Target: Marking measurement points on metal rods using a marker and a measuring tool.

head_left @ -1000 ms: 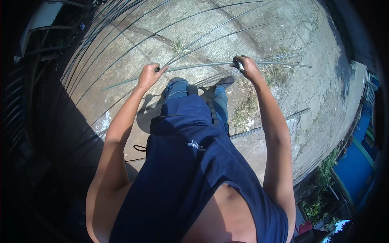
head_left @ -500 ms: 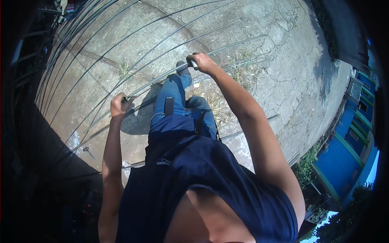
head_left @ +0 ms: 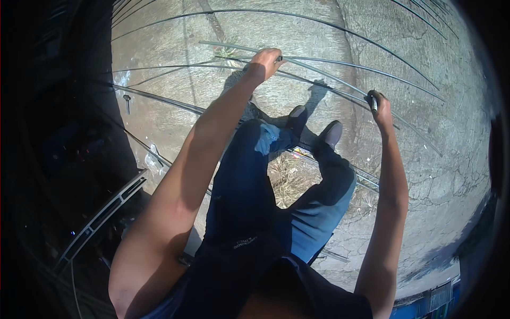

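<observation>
Holding grey rod (head_left: 329, 77) w/ L hand (head_left: 265, 62) & R hand (head_left: 382, 112) both clamped on it, next prob. needs even grip, clear of bar (head_left: 265, 10) beyond L hand

Looked smooth and metallic with a dull sheen along the held rod (head_left: 326, 76), glossier on the short metal tool (head_left: 374, 105), rough like cracked concrete across the ground (head_left: 435, 204), and matt in the cloth trousers (head_left: 319, 212) and shirt (head_left: 228, 279).

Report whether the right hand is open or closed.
Closed: the right hand is curled around a short cylindrical handle, whose pale side shows within the grip.
</observation>
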